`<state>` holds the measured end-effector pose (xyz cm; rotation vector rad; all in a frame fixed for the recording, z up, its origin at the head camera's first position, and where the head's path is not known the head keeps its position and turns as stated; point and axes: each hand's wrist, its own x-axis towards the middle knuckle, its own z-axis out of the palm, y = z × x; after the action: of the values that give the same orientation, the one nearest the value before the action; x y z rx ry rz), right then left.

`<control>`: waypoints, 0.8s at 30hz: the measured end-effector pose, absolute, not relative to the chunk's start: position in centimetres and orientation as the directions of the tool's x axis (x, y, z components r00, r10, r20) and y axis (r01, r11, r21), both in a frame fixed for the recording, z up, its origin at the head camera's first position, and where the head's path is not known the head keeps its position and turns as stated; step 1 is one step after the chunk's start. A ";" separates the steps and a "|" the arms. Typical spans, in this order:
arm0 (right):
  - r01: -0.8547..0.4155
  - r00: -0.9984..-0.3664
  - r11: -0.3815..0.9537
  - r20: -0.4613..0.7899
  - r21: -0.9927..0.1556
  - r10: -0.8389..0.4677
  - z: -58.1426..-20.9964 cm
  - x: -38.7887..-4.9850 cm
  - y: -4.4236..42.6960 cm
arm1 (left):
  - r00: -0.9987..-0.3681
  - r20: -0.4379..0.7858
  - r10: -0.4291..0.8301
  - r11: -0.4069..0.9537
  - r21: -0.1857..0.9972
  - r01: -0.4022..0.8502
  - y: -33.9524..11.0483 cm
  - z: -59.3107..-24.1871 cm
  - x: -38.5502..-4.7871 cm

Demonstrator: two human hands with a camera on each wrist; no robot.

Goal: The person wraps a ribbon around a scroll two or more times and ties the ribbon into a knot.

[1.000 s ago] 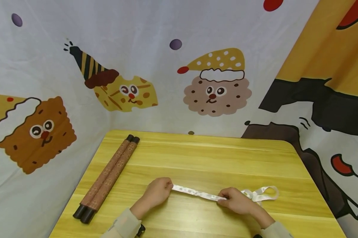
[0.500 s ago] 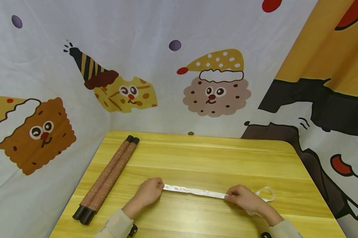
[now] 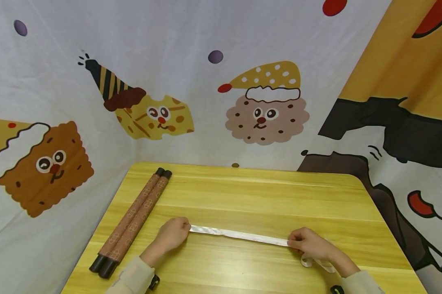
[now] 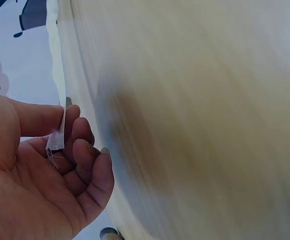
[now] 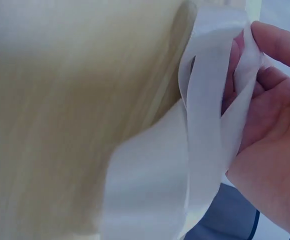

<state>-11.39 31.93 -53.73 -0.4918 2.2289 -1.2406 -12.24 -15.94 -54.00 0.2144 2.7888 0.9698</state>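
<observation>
Left hand (image 3: 170, 235) pinches one end of the white ribbon (image 3: 239, 235) between thumb and fingers; frayed tip (image 4: 56, 142) with loose threads sticks out past the grip. Right hand (image 3: 311, 244) pinches the same ribbon further along. Span between the hands is nearly straight, slightly nearer the person at the right-hand end. Spare length hangs in loops (image 5: 205, 100) at the right hand, beside its palm; can't tell if they touch the wood-grain surface (image 3: 243, 200). Two brown patterned rolls (image 3: 136, 216), black ends, lie side by side left of the left hand, not touching it. Cartoon-print cloth (image 3: 184, 36) hangs beyond both hands.
</observation>
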 end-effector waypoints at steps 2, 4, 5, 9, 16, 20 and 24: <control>-0.039 -0.784 0.507 -0.288 -0.861 -0.549 -53.6 -11.4 32.3 | -0.975 -0.125 0.185 0.780 0.622 0.068 -16.3 -54.0 -12.3; -0.024 -0.777 0.502 -0.301 -0.864 -0.554 -53.5 -11.4 32.7 | -0.976 -0.133 0.175 0.783 0.620 0.056 -16.7 -54.0 -12.4; -0.016 -0.772 0.499 -0.307 -0.867 -0.557 -53.5 -11.4 32.9 | -0.976 -0.135 0.171 0.784 0.619 0.051 -16.9 -54.0 -12.4; 0.001 -0.761 0.490 -0.318 -0.871 -0.565 -53.6 -11.5 33.8 | -0.978 -0.144 0.148 0.791 0.611 0.030 -17.6 -54.0 -12.5; -0.004 -0.783 0.501 -0.309 -0.865 -0.539 -53.6 -11.6 35.2 | -0.982 -0.157 0.110 0.806 0.592 -0.004 -18.5 -54.0 -12.7; -0.008 -0.795 0.519 -0.310 -0.855 -0.522 -53.6 -11.8 36.2 | -0.981 -0.163 0.102 0.818 0.575 -0.011 -18.9 -54.0 -12.8; 0.036 -0.793 0.516 -0.339 -0.856 -0.506 -53.5 -11.8 37.2 | -0.983 -0.159 0.092 0.824 0.566 -0.015 -19.3 -54.1 -13.0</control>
<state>-11.81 37.21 -53.53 -0.3814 2.1946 -1.2569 -13.04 -19.25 -54.11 0.0603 2.8272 0.8794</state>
